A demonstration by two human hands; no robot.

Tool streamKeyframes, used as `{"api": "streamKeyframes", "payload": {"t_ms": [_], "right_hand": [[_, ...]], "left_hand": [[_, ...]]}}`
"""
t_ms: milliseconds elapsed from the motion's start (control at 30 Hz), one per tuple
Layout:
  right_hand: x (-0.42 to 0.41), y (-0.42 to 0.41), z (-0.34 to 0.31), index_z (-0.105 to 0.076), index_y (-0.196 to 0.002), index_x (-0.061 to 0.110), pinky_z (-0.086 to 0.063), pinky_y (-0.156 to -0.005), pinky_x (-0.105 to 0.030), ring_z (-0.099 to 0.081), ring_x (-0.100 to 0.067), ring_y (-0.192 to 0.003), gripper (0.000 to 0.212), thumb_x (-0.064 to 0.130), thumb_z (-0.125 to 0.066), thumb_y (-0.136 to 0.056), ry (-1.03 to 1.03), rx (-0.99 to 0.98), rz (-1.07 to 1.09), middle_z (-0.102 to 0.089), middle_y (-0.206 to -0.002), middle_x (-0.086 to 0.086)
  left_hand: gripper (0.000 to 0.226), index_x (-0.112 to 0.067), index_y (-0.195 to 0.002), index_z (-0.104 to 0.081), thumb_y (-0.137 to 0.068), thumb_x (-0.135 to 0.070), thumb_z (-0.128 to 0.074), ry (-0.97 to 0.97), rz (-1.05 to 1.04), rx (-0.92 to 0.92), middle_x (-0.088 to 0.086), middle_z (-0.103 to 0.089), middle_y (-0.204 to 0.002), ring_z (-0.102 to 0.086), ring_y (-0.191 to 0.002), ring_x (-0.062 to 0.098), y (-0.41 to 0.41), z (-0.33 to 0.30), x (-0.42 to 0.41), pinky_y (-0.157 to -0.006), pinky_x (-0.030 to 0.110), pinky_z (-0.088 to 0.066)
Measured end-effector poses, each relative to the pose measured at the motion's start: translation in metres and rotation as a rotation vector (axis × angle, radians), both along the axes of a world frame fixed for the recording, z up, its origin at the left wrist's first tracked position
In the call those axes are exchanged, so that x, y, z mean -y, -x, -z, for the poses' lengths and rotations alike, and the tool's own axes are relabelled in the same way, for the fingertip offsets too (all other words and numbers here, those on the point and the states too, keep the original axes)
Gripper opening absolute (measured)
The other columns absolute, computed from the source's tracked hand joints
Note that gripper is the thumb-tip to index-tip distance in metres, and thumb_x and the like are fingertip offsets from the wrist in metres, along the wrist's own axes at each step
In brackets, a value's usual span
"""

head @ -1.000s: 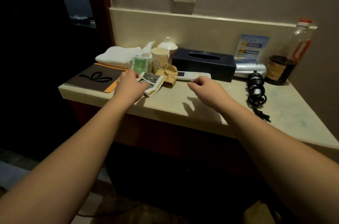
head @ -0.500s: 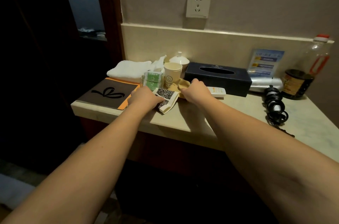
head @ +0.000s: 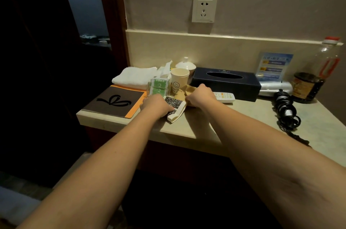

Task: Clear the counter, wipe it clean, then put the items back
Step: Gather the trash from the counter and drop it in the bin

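Counter clutter is covered by both hands: a patterned packet lies half hidden under the left hand, brown paper beneath the right hand. Finger closure cannot be judged.

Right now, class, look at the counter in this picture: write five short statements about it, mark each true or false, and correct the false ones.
1. The paper cup with a smiley face stands upright. True.
2. The tissue box is white. False: it is dark.
3. The black coiled cable lies right of the tissue box. True.
4. The left hand rests on the folded white towel. False: it is on a black-and-white patterned packet.
5. A plug sits in the wall socket. False: nothing is plugged in.
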State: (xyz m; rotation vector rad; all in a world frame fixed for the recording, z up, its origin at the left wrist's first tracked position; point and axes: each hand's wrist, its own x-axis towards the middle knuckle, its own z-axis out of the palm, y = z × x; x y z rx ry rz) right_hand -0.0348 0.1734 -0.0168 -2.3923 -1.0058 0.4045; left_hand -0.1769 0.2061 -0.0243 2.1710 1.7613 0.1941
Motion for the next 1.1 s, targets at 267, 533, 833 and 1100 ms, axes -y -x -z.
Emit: {"api": "streamKeyframes", "payload": {"t_ms": [267, 533, 833, 1100], "right_hand": [[0.007, -0.004, 0.005, -0.049, -0.104, 0.014, -0.052, -0.079, -0.034, -0.058, -0.021, -0.088, 0.026, 0.027, -0.063, -0.086, -0.046, -0.055, -0.08, -0.057, -0.093, -0.006], [0.02, -0.006, 0.003, -0.049, -0.104, 0.014, -0.048, -0.069, -0.029, -0.056, -0.017, -0.081, 0.023, 0.025, -0.06, -0.087, -0.131, -0.076, -0.183, -0.055, -0.087, -0.003], [0.071, -0.039, -0.036, -0.062, -0.103, 0.014, -0.049, -0.072, -0.03, -0.061, -0.017, -0.085, 0.021, 0.027, -0.061, -0.086, -0.365, -0.243, -0.256, -0.066, -0.1, -0.007], [0.191, -0.06, -0.043, -0.057, -0.11, 0.03, -0.048, -0.09, -0.033, -0.059, -0.015, -0.104, 0.023, 0.035, -0.064, -0.089, -0.604, -0.501, -0.283, -0.063, -0.11, 0.005]], "left_hand": [[0.063, -0.006, -0.125, -0.054, -0.081, -0.049, -0.071, -0.014, -0.033, 0.006, 0.014, -0.052, -0.131, -0.048, -0.121, 0.033, -0.008, 0.005, -0.011, -0.098, 0.042, -0.043], [0.041, -0.012, -0.121, -0.052, -0.09, -0.034, -0.065, -0.065, -0.049, 0.152, 0.013, -0.052, -0.13, -0.042, -0.124, 0.034, -0.002, 0.006, -0.015, -0.097, 0.043, -0.041], [0.019, -0.015, -0.105, -0.048, -0.092, -0.019, -0.062, -0.065, -0.095, 0.897, 0.01, -0.059, -0.109, -0.062, -0.09, 0.023, 0.01, -0.036, 0.01, -0.074, 0.042, -0.058], [0.015, -0.019, -0.093, -0.055, -0.095, -0.005, -0.053, 0.125, -0.001, 1.339, 0.004, -0.068, -0.096, -0.068, -0.08, 0.015, -0.019, -0.04, 0.096, -0.071, 0.031, -0.057]]}}
